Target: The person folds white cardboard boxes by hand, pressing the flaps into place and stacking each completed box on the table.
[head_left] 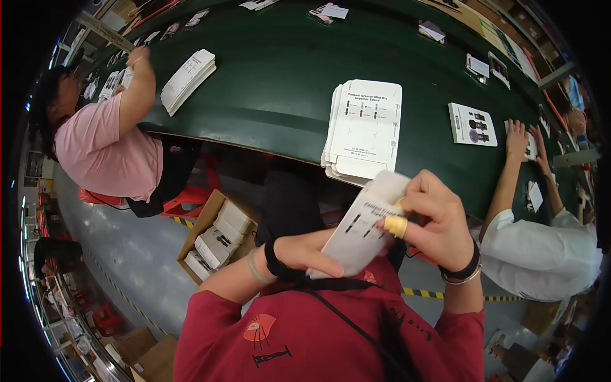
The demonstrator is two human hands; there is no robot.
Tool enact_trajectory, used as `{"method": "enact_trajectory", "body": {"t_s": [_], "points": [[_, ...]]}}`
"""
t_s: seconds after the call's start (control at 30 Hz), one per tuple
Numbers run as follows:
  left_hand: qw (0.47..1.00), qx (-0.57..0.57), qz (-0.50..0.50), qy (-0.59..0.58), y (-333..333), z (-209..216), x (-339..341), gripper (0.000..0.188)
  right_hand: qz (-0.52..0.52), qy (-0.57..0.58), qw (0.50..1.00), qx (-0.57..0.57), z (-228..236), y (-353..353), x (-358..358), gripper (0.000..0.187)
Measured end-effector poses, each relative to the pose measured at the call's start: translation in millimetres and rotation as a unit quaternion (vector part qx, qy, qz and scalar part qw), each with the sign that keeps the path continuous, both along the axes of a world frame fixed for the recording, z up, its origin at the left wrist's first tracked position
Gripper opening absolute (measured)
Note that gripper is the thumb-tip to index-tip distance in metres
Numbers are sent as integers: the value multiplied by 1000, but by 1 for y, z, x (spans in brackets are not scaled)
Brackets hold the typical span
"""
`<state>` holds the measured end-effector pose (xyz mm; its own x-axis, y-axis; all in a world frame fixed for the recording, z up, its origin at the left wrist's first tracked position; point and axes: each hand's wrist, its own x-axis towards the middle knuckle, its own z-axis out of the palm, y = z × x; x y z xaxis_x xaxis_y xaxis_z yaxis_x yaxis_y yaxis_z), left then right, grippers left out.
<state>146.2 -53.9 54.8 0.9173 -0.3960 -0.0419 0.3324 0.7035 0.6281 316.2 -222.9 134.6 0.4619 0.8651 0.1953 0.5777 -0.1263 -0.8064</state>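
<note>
A flat white printed carton (364, 224) is held tilted in front of my body, just off the near edge of the green table. My left hand (310, 253) grips its lower end, thumb across the printed face and the other fingers hidden behind. At the carton's upper right side is my right hand (439, 219), fingers curled and pinched against it. Yellow coverings (396, 225) wrap its thumb and a fingertip. Just beyond my hands, a stack of similar flat white cartons (364, 127) lies at the table edge.
The green table (267, 95) carries another carton stack (189, 79) and a white box (472, 125). An open cardboard box (219, 239) of cartons stands on the floor at left. A person in pink (111, 146) sits at left, a person in white (541, 254) at right.
</note>
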Motion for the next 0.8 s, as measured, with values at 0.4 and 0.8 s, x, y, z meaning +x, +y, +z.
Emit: {"method": "enact_trajectory", "body": {"t_s": [0.4,0.8], "points": [[998,-33,-15,55,-3,-1,-25,77,12,98,978,-183,4,-22,-23,28],[964,240,73,94,2,11,-34,50,-40,152,986,-47,-21,-35,-44,16]]}}
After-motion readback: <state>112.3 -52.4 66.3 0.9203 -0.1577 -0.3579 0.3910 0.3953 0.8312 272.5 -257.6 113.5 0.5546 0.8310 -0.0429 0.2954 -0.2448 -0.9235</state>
